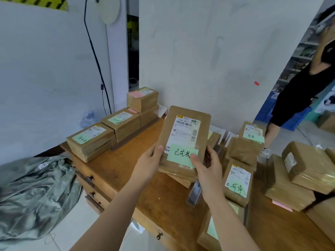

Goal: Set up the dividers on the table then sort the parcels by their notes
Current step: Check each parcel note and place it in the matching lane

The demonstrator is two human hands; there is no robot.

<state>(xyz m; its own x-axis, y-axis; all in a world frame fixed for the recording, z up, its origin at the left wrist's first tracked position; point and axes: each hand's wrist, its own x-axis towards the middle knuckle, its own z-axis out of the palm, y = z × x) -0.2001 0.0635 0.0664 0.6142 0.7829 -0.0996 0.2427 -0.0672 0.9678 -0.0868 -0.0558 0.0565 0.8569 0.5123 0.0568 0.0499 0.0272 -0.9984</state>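
Parcels (90, 140) bearing green notes sit stacked at the left edge of the wooden table (126, 171). At centre, the left hand (151, 161) grips the lower left side of a flat brown parcel (183, 127) held above the table, white barcode label uppermost. The right hand (208, 171) grips its lower right corner, thumb pressing a green handwritten note (181, 154).

- The brown paper-wrapped parcel (183, 136) is between the left hand (146, 165) and the right hand (208, 171), above the wooden table (126, 169).
- Brown parcel stacks (119, 124) line its far-left edge.
- A grey plastic sack (36, 192) lies left of it, on the floor (72, 229).
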